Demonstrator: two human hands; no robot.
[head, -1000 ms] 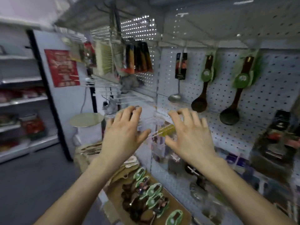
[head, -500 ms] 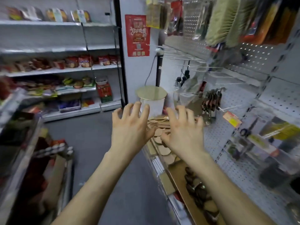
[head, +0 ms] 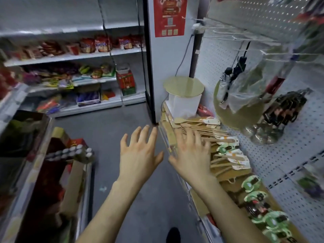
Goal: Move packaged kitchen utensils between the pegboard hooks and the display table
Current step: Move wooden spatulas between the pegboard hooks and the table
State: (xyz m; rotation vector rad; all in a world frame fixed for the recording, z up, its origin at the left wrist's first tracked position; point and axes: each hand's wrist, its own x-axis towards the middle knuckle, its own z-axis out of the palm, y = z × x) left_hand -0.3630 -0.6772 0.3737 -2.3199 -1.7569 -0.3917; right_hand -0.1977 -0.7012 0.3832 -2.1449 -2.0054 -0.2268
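- Nearest me, the counter [head: 235,189] runs along the foot of the pegboard [head: 284,155]. Its near end carries a row of green-carded utensils [head: 254,195] lying flat.
- The left grip [head: 140,155] hangs over the grey floor [head: 108,134], just off the counter's aisle edge. Its fingers are straight and spread apart, holding nothing.
- The right grip [head: 191,155] is over the counter's aisle edge about halfway along, fingers likewise spread apart and empty. Whether the fingertips touch the packs beneath I cannot tell.
- Just past that hand, on the middle of the counter, lies a heap of packaged wooden spatulas [head: 206,130]. The handles are fanned and the white card labels sit toward the pegboard side.
- At the counter's far end stands a white bin [head: 184,104] topped by a round gold lid [head: 184,85].
- Above the counter's far half, a clear bag [head: 245,92] and a bunch of dark tools [head: 285,109] hang against the pegboard. Thin white hooks [head: 228,35] jut out higher up.
- Beyond the counter's far end, a red poster [head: 169,14] is stuck on a pale pillar.
- Across the aisle from the counter, shelves [head: 87,55] hold rows of snack packets, too blurred to read.
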